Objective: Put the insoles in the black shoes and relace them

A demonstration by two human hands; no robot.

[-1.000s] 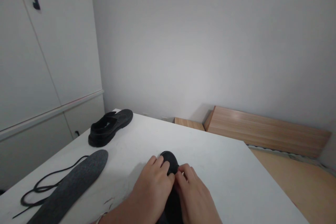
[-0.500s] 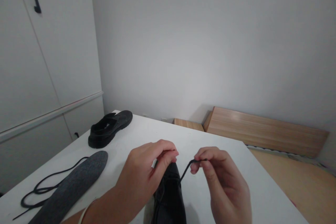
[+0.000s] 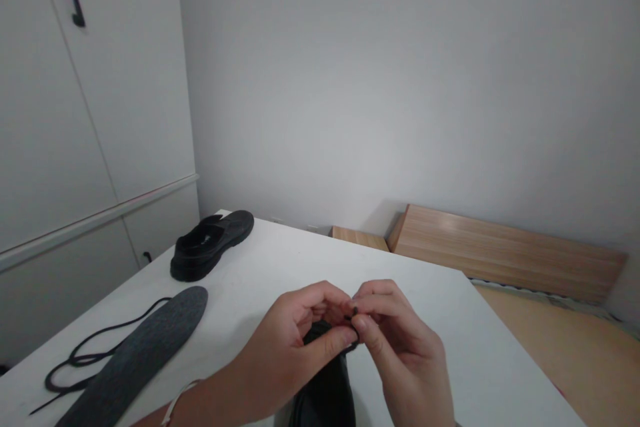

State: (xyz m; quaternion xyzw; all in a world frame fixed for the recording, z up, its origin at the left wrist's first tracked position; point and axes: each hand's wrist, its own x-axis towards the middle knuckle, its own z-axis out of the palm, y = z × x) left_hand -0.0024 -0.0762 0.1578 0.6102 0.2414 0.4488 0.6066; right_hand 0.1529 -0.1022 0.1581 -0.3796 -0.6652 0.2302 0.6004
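Pinching a dark lace (image 3: 353,346) at the fingertips, just above a black shoe (image 3: 327,392).
In the head view, the right hand (image 3: 403,347) has thumb and forefinger closed on the lace, near what looks like its end; the left hand (image 3: 285,337) curls its fingers in from the other side, and whether they grip it too cannot be told. The lace sits between both sets of fingertips, bending under the left thumb, with the shoe below the fingers. It looks light, limp and thin, best taken close to the tip; the shoe seems firmer and smooth, perhaps slightly slippery, steadiest held by its sides. Left of the fingers lies a grey insole (image 3: 135,353), well apart.
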